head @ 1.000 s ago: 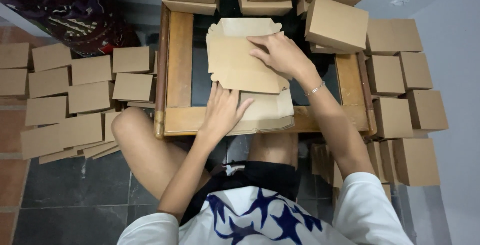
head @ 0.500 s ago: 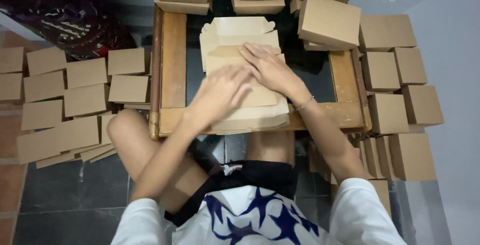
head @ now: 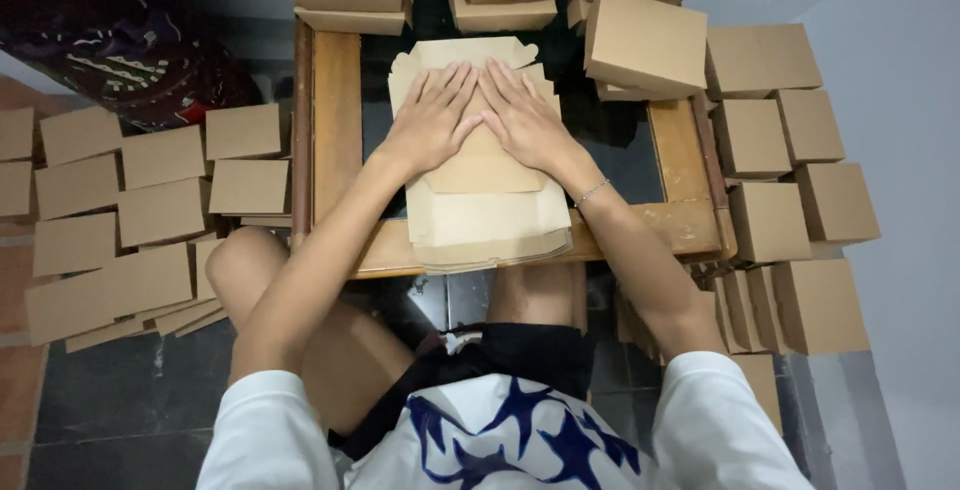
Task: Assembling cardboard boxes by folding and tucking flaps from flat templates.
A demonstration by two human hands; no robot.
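Person: seated on the dark tiled floor (head: 110, 400), knees drawn up under the near edge of a low wooden bench (head: 335, 120); white sleeves and a white shirt with a dark blue pattern fill the bottom of the view.
Stack: a pile of flat, unfolded brown cardboard box blanks (head: 487, 215) lies on the middle of the bench, its near end reaching over the bench's front rail.
Left hand (head: 432, 122): palm down, fingers spread, pressing flat on the top blank; the grip is released, nothing clasped.
Right hand (head: 524, 115): palm down just beside the left, index fingers almost touching, also pressing the top blank; grip released. A thin bracelet (head: 592, 191) circles this wrist.
Left side: flat cardboard pieces (head: 140, 210) lie in rows on the floor.
Right side: folded brown boxes (head: 790, 180) stand in rows beside the bench.
Far edge: more folded boxes (head: 645, 45) are stacked beyond the blanks, one tilted at the bench's far right corner.
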